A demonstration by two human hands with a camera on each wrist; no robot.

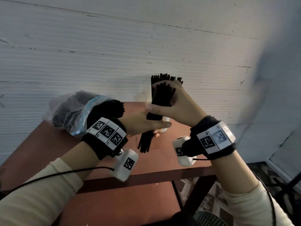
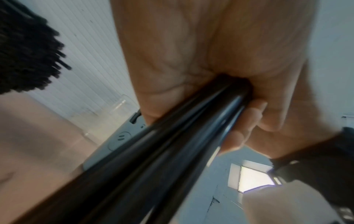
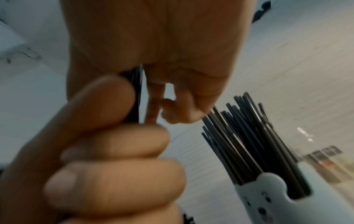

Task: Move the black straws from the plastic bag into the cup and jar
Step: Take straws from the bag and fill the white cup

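left hand (image 1: 143,123) grips the lower part of a bundle (image 1: 160,101) of black straws, fingers curled round it; right hand (image 1: 175,103) wraps the same bundle higher up, thumb across the front. the bundle stands nearly upright above the table (image 1: 162,165), its lower ends splaying out below the left hand. just behind it is the white cup (image 3: 287,201), already holding a fan of straws (image 3: 247,136). the jar (image 2: 114,109) looks to be the clear vessel beside the cup, though the left wrist view is too blurred to be sure. further left, the bag (image 1: 68,110) lies on the table with many straws sticking out of its mouth.

to do this step well, i'd square the splayed lower ends first, then lower the bundle straight down into an opening, easing the grip only once the tips are past the rim, so none snag or tip the cup.
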